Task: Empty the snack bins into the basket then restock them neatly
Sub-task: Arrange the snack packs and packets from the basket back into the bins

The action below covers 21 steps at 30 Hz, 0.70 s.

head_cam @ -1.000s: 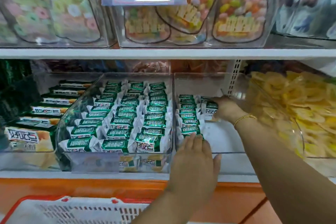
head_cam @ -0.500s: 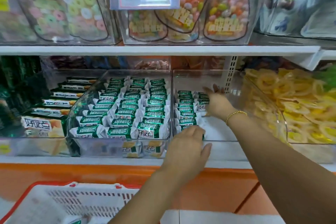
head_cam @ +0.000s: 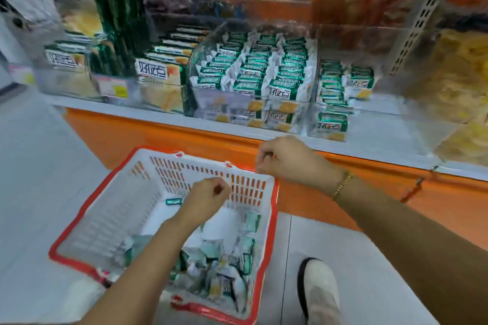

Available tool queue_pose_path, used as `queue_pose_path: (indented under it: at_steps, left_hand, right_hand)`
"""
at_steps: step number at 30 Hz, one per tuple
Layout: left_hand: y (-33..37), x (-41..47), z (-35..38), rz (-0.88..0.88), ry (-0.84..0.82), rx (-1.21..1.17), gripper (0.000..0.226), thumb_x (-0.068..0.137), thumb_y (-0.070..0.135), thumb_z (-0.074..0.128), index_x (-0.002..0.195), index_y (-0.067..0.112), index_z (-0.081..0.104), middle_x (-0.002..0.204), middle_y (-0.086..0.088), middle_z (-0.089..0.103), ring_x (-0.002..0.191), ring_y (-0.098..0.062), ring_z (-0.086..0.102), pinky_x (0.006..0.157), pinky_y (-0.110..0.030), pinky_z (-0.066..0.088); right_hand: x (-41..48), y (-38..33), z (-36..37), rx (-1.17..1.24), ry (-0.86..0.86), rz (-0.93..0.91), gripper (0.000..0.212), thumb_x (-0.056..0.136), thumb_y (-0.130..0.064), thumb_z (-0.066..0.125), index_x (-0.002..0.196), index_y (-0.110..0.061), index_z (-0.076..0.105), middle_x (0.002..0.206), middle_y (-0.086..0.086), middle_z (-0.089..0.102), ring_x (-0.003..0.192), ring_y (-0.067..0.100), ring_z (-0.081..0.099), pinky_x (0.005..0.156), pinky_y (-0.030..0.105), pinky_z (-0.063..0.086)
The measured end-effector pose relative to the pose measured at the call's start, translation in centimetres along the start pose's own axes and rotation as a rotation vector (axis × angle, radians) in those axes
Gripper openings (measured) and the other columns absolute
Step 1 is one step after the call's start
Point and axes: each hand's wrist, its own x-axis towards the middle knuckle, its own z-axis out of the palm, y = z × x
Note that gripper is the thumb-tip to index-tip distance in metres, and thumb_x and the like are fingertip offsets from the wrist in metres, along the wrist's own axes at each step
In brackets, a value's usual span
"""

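The white basket with a red rim [head_cam: 88, 208] stands on the floor below the shelf. A heap of green-and-white snack packets [head_cam: 219, 266] lies in its near right corner, and one packet [head_cam: 173, 201] lies apart by the far wall. My left hand [head_cam: 208, 198] hovers over the basket with its fingers curled, holding nothing I can see. My right hand [head_cam: 285, 158] hangs above the basket's far right corner, fingers curled too. On the shelf, the middle clear bin [head_cam: 237, 111] is full of packets in rows. The right clear bin [head_cam: 383, 124] holds two short rows at its left side.
An orange shelf base [head_cam: 158, 140] runs behind the basket. Boxed snacks [head_cam: 158, 74] fill the bin on the left, and yellow chips [head_cam: 454, 74] fill the one on the far right. My shoe [head_cam: 322, 290] stands on the grey floor right of the basket.
Both hands have left the right bin and dropped to above the basket. The view has swung down from the shelves to the basket and floor.
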Motion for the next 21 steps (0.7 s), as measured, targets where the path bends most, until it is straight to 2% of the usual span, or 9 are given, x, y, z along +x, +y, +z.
queue_pose_path:
  at_steps: [2, 3, 6, 10, 12, 16, 18, 19, 21]
  left_hand:
    - [-3.7, -0.9, 0.8, -0.149, -0.181, 0.066, 0.011, 0.093, 0.021, 0.057, 0.083, 0.017, 0.061, 0.085, -0.002, 0.064, 0.077, -0.017, 0.057, 0.085, -0.038, 0.048]
    - [-5.5, -1.4, 1.3, -0.226, -0.277, 0.104, 0.009, 0.091, 0.023, 0.06, 0.096, 0.016, 0.064, 0.103, -0.002, 0.065, 0.092, -0.018, 0.059, 0.091, -0.034, 0.045]
    - [-10.0, -2.4, 2.4, -0.379, -0.478, 0.227, 0.044, 0.088, 0.029, 0.065, 0.128, 0.012, 0.055, 0.136, -0.003, 0.05, 0.124, -0.02, 0.049, 0.095, -0.023, 0.037]
    - [-13.9, -2.7, 2.8, -0.455, -0.548, 0.314, 0.026, 0.092, 0.031, 0.058, 0.099, 0.007, 0.064, 0.114, -0.011, 0.06, 0.116, -0.026, 0.055, 0.082, -0.026, 0.04]
    - [-15.6, -2.2, 3.1, -0.462, -0.57, 0.374, 0.037, 0.096, 0.032, 0.053, 0.109, 0.001, 0.066, 0.119, -0.011, 0.06, 0.114, -0.025, 0.055, 0.087, -0.026, 0.042]
    - [-17.8, -0.3, 3.2, -0.43, -0.541, 0.384, 0.038, 0.089, 0.033, 0.062, 0.12, 0.012, 0.058, 0.124, -0.009, 0.053, 0.115, -0.019, 0.05, 0.089, -0.019, 0.04]
    - [-18.6, 0.5, 3.6, -0.414, -0.595, 0.325, 0.061, 0.083, 0.036, 0.07, 0.134, 0.011, 0.048, 0.138, -0.006, 0.048, 0.127, -0.02, 0.045, 0.103, -0.026, 0.035]
    - [-18.9, 0.7, 3.9, -0.398, -0.633, 0.31, 0.067, 0.081, 0.037, 0.073, 0.137, 0.011, 0.046, 0.141, -0.006, 0.045, 0.129, -0.02, 0.043, 0.105, -0.028, 0.034]
    - [-19.5, 0.9, 4.7, -0.397, -0.704, 0.293, 0.074, 0.077, 0.04, 0.076, 0.137, 0.01, 0.044, 0.142, -0.007, 0.044, 0.129, -0.022, 0.043, 0.103, -0.028, 0.035]
  right_hand:
    - [0.8, 0.1, 5.0, -0.056, -0.159, 0.008, 0.025, 0.086, -0.026, 0.067, 0.108, -0.016, 0.064, 0.102, -0.002, 0.064, 0.095, 0.017, 0.058, 0.074, 0.027, 0.046]
    - [1.1, 0.3, 7.4, -0.072, -0.24, 0.023, 0.031, 0.085, -0.026, 0.069, 0.113, -0.015, 0.062, 0.112, 0.002, 0.063, 0.103, 0.02, 0.056, 0.079, 0.028, 0.044]
    - [1.4, 0.8, 13.2, -0.056, -0.447, 0.082, 0.038, 0.084, -0.024, 0.071, 0.118, -0.01, 0.059, 0.121, 0.009, 0.058, 0.113, 0.026, 0.052, 0.086, 0.029, 0.04]
    - [1.9, 0.5, 17.6, -0.085, -0.708, 0.165, 0.045, 0.091, -0.025, 0.062, 0.128, 0.001, 0.054, 0.133, 0.015, 0.052, 0.12, 0.029, 0.049, 0.091, 0.029, 0.04]
    - [2.7, 0.6, 19.6, -0.109, -0.804, 0.201, 0.045, 0.094, -0.026, 0.057, 0.126, 0.006, 0.055, 0.132, 0.022, 0.053, 0.118, 0.034, 0.051, 0.092, 0.033, 0.042]
    - [4.6, 1.3, 23.8, -0.14, -0.865, 0.287, 0.049, 0.093, -0.029, 0.057, 0.126, 0.006, 0.055, 0.133, 0.022, 0.053, 0.117, 0.034, 0.053, 0.096, 0.04, 0.047]
    - [5.3, 1.7, 25.5, -0.146, -0.913, 0.325, 0.04, 0.091, -0.029, 0.06, 0.115, 0.003, 0.061, 0.12, 0.017, 0.06, 0.1, 0.028, 0.059, 0.082, 0.033, 0.05]
    - [5.6, 1.8, 26.1, -0.164, -0.93, 0.344, 0.027, 0.091, -0.025, 0.061, 0.098, 0.001, 0.063, 0.103, 0.014, 0.062, 0.083, 0.024, 0.057, 0.069, 0.028, 0.048]
    - [6.0, 2.0, 27.1, -0.179, -0.911, 0.365, 0.028, 0.092, -0.017, 0.058, 0.068, -0.012, 0.045, 0.076, 0.006, 0.049, 0.068, 0.02, 0.046, 0.06, 0.025, 0.039]
